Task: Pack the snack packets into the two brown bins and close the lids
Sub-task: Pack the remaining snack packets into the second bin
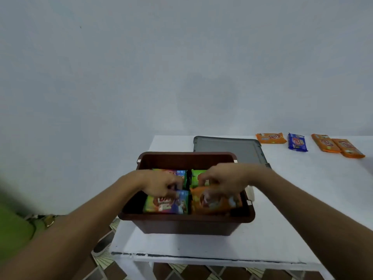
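A brown bin [185, 224] stands open on the white table [282, 229], with snack packets packed inside. My left hand [161, 183] reaches into the bin and pinches the top edge of a green and blue packet [167, 204] at the front left. My right hand [224, 179] rests on an orange packet [214, 203] at the front right, fingers curled on it. Behind them lie another green and blue packet [173, 172] and a green packet [196, 176]. A grey lid [230, 149] lies flat behind the bin.
At the table's back right lie loose packets: an orange one [271, 138], a blue one [297, 145], and two more orange ones [324, 143] [348, 148]. The table's left edge is beside the bin. A tiled floor [105, 259] shows below.
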Motion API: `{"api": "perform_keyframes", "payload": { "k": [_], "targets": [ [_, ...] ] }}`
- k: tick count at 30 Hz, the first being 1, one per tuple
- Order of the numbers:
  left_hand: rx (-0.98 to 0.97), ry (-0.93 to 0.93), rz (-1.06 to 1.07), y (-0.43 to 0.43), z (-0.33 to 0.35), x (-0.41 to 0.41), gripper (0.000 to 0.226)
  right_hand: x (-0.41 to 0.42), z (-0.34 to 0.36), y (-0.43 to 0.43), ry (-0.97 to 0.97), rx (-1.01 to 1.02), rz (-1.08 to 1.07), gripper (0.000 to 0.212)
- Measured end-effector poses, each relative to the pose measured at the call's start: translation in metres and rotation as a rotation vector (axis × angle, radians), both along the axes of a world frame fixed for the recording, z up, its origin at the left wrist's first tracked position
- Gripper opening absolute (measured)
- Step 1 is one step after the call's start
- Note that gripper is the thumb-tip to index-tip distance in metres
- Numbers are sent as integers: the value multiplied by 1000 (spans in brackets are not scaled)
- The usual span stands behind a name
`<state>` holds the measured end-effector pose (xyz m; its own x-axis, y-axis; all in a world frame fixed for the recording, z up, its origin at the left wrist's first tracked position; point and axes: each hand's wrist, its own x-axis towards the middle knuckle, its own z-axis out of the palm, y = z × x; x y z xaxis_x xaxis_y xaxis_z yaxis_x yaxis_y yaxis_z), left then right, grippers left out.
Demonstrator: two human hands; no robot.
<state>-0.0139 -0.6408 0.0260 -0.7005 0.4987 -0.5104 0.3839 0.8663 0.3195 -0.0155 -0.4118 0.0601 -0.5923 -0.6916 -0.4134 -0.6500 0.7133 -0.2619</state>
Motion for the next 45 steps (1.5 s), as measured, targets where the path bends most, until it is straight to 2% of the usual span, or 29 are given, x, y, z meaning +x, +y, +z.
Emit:
{"api": "perform_keyframes", "payload": {
  "k": [4, 14, 17, 20, 24, 28, 31, 37, 42, 45],
  "targets": [
    [-96, 134, -113, -1, -4, 4, 26, 4, -31, -6, 50, 155, 30, 21],
    [-225, 128, -156, 10, 6, -11, 31, 5, -29, 2, 74, 158, 71, 37],
    [-200, 118, -145, 17, 12, -20, 23, 6, -18, 14, 118, 61, 42, 34],
    [-51, 109, -98, 36, 23, -29, 7, -1, -2, 42, 239, -143, -68, 27],
    [111, 355, -119, 79, 33, -43, 12, -25, -1, 107, 404, -343, -243, 25],
    [245, 506, -127, 139, 37, -58, 17, -51, -32, 197, 424, -383, -468, 23],
    [289, 528, -121, 197, 31, -76, 14, -67, -59, 263, 370, -333, -605, 21],
    [116, 419, -92, 308, 1, -122, 29, -109, -104, 346, 292, -269, -872, 23],
    [-1, 304, -21, 375, -32, -158, 48, -158, -130, 383, 310, -217, -1101, 53],
    [-76, 361, 15, 404, -55, -175, 59, -182, -143, 396, 417, -154, -1210, 72]
  ]
}}
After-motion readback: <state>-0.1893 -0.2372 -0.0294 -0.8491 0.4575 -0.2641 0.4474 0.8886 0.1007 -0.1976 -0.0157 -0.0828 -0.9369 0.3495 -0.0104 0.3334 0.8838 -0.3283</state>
